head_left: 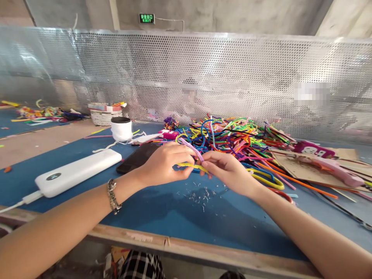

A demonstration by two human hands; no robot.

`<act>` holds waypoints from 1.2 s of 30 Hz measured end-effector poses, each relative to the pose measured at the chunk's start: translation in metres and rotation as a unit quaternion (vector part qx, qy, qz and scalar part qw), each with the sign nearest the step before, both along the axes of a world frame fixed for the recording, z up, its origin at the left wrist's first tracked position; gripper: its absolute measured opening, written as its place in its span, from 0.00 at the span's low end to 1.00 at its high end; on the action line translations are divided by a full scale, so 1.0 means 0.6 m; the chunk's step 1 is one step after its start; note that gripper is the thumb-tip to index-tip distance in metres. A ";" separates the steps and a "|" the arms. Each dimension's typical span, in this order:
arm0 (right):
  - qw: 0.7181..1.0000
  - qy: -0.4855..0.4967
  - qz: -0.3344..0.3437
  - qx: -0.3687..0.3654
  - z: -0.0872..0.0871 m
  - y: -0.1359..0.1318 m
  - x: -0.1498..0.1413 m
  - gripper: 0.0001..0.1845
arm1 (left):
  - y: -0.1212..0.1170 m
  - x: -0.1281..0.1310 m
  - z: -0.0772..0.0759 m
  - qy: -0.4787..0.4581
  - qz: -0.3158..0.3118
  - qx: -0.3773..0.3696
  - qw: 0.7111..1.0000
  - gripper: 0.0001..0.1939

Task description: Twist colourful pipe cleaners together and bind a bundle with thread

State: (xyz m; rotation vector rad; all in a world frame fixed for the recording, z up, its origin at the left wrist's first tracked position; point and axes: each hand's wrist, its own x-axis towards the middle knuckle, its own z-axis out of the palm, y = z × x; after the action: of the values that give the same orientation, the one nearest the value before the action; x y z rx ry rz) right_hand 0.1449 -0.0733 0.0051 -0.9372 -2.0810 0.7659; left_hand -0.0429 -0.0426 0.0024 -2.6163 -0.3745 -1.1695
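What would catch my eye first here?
Probably the tangled heap of bright bendy strips along the mesh screen. In front of it, two bare hands meet over the blue tabletop, holding purple and yellow strips.

The person wears a bracelet of mixed dark and pale, metallic-looking pieces (113, 197) around the left wrist. Both forearms are bare of sleeves, and the right wrist is bare. Black fabric with a grid of thin white lines (141, 266) covers part of the lower body.
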 end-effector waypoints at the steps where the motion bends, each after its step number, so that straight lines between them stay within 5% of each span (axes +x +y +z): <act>1: 1.000 0.016 0.002 -0.009 -0.001 0.001 0.000 0.08 | 0.001 -0.001 0.000 0.007 -0.019 -0.011 1.000 0.05; 4: 0.999 0.049 -0.015 -0.016 -0.002 0.004 -0.002 0.08 | 0.005 -0.001 -0.001 0.017 -0.044 -0.072 0.996 0.08; 7: 0.994 0.088 -0.064 -0.018 0.001 0.009 0.001 0.08 | 0.008 0.001 -0.006 0.002 0.008 -0.178 0.984 0.09; 13: 0.979 0.066 -0.112 0.158 0.008 0.010 0.015 0.05 | 0.013 0.007 -0.009 -0.073 0.056 -0.481 0.872 0.09; 18: 0.923 -0.155 -0.016 0.353 -0.002 -0.008 0.007 0.10 | 0.014 0.009 -0.009 -0.159 -0.059 -0.593 0.787 0.09; 22: 0.887 -0.246 0.008 0.392 -0.012 -0.010 0.001 0.13 | 0.012 0.010 -0.011 -0.221 -0.174 -0.649 0.707 0.11; 25: 0.901 -0.226 -0.033 0.368 -0.016 -0.001 0.001 0.14 | 0.007 0.010 -0.009 -0.225 -0.230 -0.661 0.678 0.12; 29: 0.956 -0.117 -0.077 0.259 -0.019 0.008 0.002 0.15 | -0.004 0.010 -0.006 -0.148 -0.274 -0.681 0.663 0.12; 33: 0.996 0.062 -0.044 0.053 -0.018 0.007 -0.002 0.16 | -0.010 0.014 -0.007 -0.080 -0.223 -0.703 0.670 0.13; 36: 0.975 0.202 0.037 -0.086 -0.017 0.005 -0.007 0.16 | -0.006 0.016 -0.009 -0.058 -0.168 -0.692 0.700 0.11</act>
State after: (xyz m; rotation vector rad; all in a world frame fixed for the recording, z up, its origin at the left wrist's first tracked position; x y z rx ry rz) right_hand 0.1408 -0.0702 -0.0052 -0.7243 -1.7204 1.0920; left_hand -0.0334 -0.0464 -0.0029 -4.0014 -1.2553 -1.4883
